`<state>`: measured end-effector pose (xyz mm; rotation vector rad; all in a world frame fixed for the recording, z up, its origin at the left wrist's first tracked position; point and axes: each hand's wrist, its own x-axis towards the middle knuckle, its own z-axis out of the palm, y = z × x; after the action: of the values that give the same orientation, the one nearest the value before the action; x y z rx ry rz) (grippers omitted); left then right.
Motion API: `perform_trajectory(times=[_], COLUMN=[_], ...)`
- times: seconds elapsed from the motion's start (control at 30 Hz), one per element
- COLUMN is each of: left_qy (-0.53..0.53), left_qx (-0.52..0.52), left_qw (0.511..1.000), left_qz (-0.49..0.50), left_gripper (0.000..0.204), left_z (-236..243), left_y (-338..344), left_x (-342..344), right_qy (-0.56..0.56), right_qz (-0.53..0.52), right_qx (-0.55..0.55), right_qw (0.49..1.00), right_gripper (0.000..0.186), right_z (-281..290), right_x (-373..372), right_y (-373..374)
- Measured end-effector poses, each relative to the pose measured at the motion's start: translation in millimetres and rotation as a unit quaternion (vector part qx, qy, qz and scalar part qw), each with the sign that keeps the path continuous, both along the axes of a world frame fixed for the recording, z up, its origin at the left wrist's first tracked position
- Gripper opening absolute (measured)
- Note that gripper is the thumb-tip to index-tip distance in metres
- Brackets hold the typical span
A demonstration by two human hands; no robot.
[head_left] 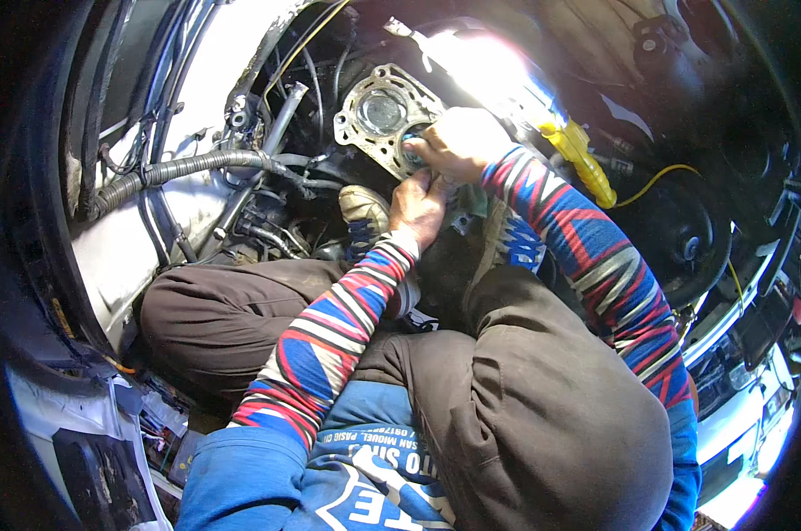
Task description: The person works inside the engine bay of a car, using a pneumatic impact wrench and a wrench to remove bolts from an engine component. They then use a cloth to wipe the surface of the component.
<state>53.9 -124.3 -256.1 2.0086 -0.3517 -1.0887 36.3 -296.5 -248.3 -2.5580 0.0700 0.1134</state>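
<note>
I am crouched inside an engine bay, knees drawn up in brown trousers, and both hands are at a pale metal gasket (378,119) with a large round opening and small bolt holes along its edge; it lies flat on the dark engine face at the upper middle of the view, just under a very bright patch of light. My right hand (458,142) is curled at the gasket's lower right corner, fingers closed on something small and bluish that I cannot make out, so I take it as gripping but cannot say what. My left hand (418,205) sits just below it, touching it, fingers bent and pressed toward the same corner; whether it holds anything is hidden. To my judgement the step in hand is work at that corner of the gasket, seating or freeing it against the engine. The next move calls for a steady, small motion at that corner, with the left hand bracing and the thin gasket kept unbent. A grey corrugated hose (183,168) runs in from the left, well apart, and a yellow connector (582,155) with its yellow wire lies near my right forearm, so I would keep the sleeve off it.
</note>
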Motion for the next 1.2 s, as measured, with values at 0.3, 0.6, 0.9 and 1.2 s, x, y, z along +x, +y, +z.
perform_trajectory(times=[0.3,0.6,0.9,1.2], left_qy=[-0.012,-0.016,-0.065,-0.105], left_qx=[0.067,0.074,0.105,0.108], left_qw=[0.996,0.994,0.972,0.891], left_qz=[-0.05,-0.081,-0.2,-0.428], left_gripper=[0.038,0.041,0.034,0.041], left_z=[7,7,-1,3], left_y=[-7,-9,-9,-39], left_x=[9,16,44,102], right_qy=[-0.036,0.019,0.072,0.099], right_qz=[0.007,-0.013,-0.035,-0.209], right_qx=[-0.142,-0.106,-0.095,-0.078], right_qw=[0.989,0.994,0.992,0.97], right_gripper=[0.057,0.044,0.035,0.024], right_z=[-22,-28,-24,-26], right_x=[-12,-9,-11,-12], right_y=[6,5,6,18])
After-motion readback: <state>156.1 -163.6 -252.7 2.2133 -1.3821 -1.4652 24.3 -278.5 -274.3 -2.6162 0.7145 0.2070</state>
